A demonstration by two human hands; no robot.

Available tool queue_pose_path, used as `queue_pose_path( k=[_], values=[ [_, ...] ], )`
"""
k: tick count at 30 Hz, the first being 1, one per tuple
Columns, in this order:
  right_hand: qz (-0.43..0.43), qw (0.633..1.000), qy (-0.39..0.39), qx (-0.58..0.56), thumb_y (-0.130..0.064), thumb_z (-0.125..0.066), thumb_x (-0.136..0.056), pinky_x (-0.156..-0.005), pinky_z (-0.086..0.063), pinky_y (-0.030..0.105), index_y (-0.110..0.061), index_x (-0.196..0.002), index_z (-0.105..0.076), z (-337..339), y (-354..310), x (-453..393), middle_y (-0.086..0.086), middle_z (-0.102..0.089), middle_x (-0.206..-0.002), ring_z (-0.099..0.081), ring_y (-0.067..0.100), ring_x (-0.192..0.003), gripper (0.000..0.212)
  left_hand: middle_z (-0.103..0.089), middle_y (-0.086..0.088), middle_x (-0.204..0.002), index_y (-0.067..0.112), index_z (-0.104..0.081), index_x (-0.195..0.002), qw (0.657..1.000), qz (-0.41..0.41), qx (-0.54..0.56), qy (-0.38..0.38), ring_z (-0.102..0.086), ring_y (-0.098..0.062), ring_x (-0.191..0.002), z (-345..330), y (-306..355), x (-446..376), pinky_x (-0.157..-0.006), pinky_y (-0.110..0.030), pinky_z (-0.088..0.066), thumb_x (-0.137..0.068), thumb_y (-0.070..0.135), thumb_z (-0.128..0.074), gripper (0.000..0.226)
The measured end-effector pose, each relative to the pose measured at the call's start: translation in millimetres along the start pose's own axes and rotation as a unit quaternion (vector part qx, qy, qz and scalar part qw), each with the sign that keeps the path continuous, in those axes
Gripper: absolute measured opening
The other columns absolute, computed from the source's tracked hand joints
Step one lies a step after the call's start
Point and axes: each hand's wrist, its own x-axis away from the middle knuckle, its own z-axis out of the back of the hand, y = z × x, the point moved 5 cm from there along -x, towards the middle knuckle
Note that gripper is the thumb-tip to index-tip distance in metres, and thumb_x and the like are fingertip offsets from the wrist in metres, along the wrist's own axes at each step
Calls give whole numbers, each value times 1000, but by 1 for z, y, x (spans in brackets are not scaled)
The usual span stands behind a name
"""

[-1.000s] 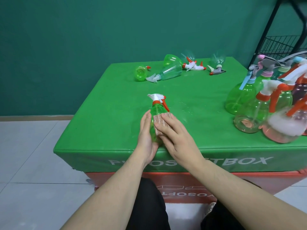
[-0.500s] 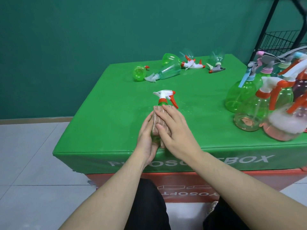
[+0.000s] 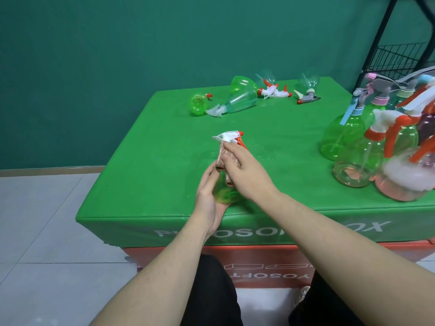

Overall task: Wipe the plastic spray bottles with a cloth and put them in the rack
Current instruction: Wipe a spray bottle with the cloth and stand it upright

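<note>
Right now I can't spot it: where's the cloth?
Head view, centre: the cloth is under the right hand, pressed on the green bottle the left hand holds.

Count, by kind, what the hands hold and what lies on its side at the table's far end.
Spray bottles lying on their sides: 5
Spray bottle in the left hand: 1
Cloth: 1
Total: 7

Upright bottle cluster [image 3: 376, 147] crowds the right side before the rack [image 3: 400, 57]; bare table [image 3: 153, 161] lies left.
</note>
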Motion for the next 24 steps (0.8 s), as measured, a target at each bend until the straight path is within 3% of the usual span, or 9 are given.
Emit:
queue_pose_path(
  k=[3, 8, 11, 13, 17, 21, 24],
  values=[
    [54, 997, -15, 60, -48, -34, -100, -123, -27, 41, -26, -153, -44, -4, 0, 16, -2, -36, -161, -32, 14, -148, 58, -66, -17, -132, 14, -49, -147, 1000, -4, 3, 12, -69, -26, -107, 2, 0, 0, -93, -46, -53, -101, 24, -54, 47],
    [123, 983, 20, 133, -41, -29, -104, -122, -21, 29, -19, -153, -45, -4, 0, 35, 4, -39, -159, -34, 20, -146, 56, -70, -9, -128, 18, -53, -144, 1000, -7, -2, 27, -70, -22, -108, -1, 2, 3, -79, -35, -60, -107, 25, -47, 39],
    [185, 969, 49, 157, -33, -33, -105, -123, -25, 38, -11, -147, -52, -6, -5, 43, 13, -46, -154, -40, 29, -142, 50, -74, -3, -120, 23, -55, -139, 999, -5, -20, 43, -73, -17, -103, -2, 2, 4, -76, -31, -61, -107, 33, -45, 35],
    [214, 961, 53, 169, -29, -37, -106, -125, -22, 39, -8, -143, -55, -9, -7, 48, 14, -48, -151, -38, 30, -142, 47, -72, -4, -125, 22, -53, -141, 998, 6, -30, 58, -71, -19, -110, -2, 1, 4, -83, -33, -61, -105, 42, -47, 41],
    [246, 951, 52, 180, -26, -44, -104, -125, -21, 44, -10, -143, -56, -13, 2, 62, 10, -47, -154, -32, 34, -148, 44, -63, -18, -137, 10, -41, -150, 998, 11, -14, 58, -62, -32, -127, -2, 2, 4, -103, -43, -54, -82, 63, -69, 90],
    [253, 954, 59, 151, -19, -49, -102, -123, -27, 49, -14, -144, -55, -13, 11, 71, 5, -46, -155, -28, 30, -151, 43, -68, -17, -129, 19, -46, -145, 998, -10, -8, 60, -64, -36, -123, -1, 3, 2, -108, -53, -48, -86, 48, -65, 69],
    [236, 962, 56, 129, -24, -48, -103, -126, -20, 41, -17, -148, -52, -11, 7, 71, 1, -42, -158, -22, 24, -154, 45, -70, -16, -126, 20, -47, -144, 999, -11, 13, 44, -65, -34, -120, -2, 3, 2, -109, -53, -47, -87, 38, -66, 63]
  ],
)
